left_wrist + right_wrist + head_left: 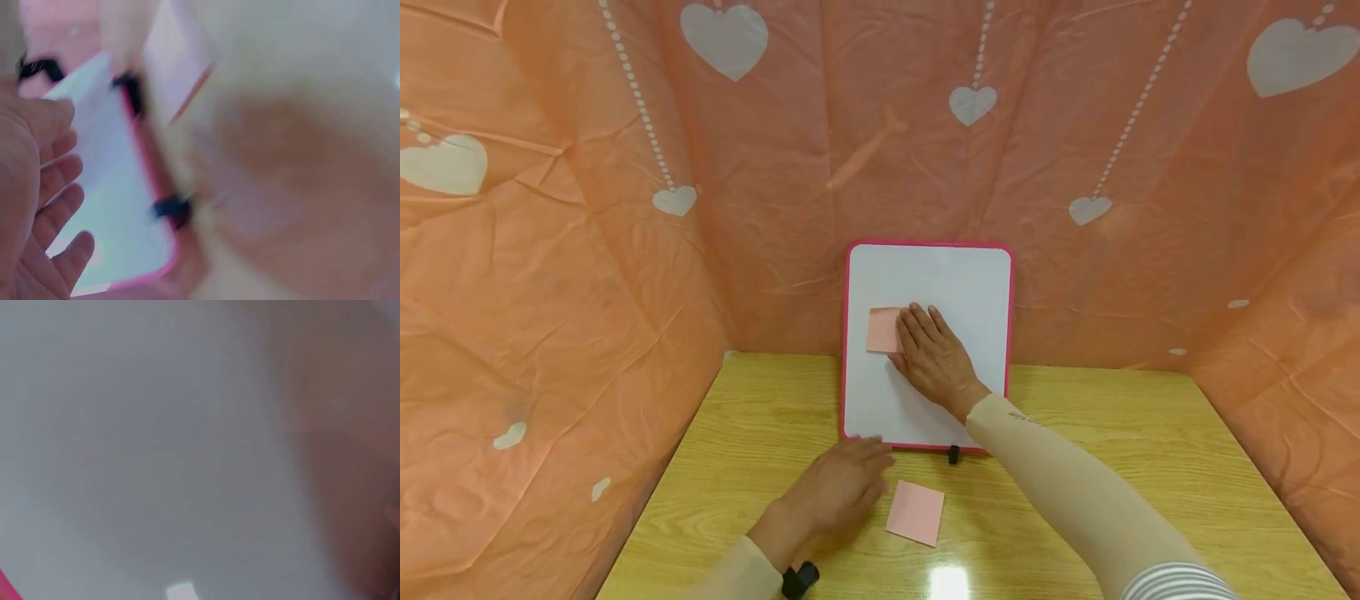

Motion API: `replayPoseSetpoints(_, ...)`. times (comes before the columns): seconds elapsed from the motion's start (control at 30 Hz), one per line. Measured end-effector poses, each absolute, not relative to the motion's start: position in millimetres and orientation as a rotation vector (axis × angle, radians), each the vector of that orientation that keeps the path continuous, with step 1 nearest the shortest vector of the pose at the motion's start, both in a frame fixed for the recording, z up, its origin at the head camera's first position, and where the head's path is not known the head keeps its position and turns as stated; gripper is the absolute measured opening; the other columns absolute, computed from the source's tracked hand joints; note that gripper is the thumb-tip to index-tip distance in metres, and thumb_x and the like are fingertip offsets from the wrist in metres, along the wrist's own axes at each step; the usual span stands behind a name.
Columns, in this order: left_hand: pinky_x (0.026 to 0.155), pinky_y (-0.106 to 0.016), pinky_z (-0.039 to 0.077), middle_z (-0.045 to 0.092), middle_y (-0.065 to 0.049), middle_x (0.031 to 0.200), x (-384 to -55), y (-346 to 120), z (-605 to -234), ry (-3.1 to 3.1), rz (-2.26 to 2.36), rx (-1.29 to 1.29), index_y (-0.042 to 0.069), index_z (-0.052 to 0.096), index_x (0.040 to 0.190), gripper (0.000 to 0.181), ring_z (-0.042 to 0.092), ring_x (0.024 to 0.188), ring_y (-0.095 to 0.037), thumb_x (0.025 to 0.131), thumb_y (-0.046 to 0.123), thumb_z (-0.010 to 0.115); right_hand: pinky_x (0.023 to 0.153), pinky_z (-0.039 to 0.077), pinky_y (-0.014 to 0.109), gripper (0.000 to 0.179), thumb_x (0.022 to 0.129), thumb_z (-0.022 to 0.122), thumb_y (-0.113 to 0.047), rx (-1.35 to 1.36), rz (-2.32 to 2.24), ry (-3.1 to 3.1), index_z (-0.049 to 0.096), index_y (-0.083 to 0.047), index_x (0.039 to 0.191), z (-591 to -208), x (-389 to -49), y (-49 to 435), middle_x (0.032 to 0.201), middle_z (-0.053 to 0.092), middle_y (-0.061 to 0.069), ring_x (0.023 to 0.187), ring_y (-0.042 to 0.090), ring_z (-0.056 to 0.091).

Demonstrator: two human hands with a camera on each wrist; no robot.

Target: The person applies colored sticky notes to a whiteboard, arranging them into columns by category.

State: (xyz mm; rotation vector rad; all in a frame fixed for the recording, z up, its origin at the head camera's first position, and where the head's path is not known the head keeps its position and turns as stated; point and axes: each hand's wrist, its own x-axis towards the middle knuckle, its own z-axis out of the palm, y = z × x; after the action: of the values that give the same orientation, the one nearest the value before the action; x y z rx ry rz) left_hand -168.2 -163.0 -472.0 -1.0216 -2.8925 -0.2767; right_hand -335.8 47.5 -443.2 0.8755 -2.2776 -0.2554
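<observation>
A whiteboard (940, 275) with a pink frame stands upright at the back of the table. On its left half is a pink sticky note (882, 332). My right hand (936, 354) lies flat with straight fingers over the note's right edge, hiding that part. The right wrist view is blurred, with the white board surface (156, 456) filling most of it. My left hand (842, 483) hovers near the board's lower left corner, fingers loosely extended and holding nothing. Just right of it, a second pink sticky note (915, 513) lies on the table.
Black feet (953, 455) support the board's lower edge. The wooden table (1150, 467) is enclosed at the back and sides by orange cloth (760, 275) printed with white hearts. A black strap (800, 579) is on the left wrist.
</observation>
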Motion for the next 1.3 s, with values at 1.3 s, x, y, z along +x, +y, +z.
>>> replayPoseSetpoints(1.3,0.134,-0.053,0.012,0.014,-0.012,0.177,-310,-172,-383,-2.843,0.550,-0.861,0.004,0.020,0.169,0.097,0.010,0.165,-0.029,0.100,0.052,0.069,0.135,0.010,0.050,0.071,0.109,0.042,-0.058,0.936,-0.437,-2.339,0.044,-0.010,0.162,-428,-341,77,0.168,0.042,0.004,0.162,0.022,0.027)
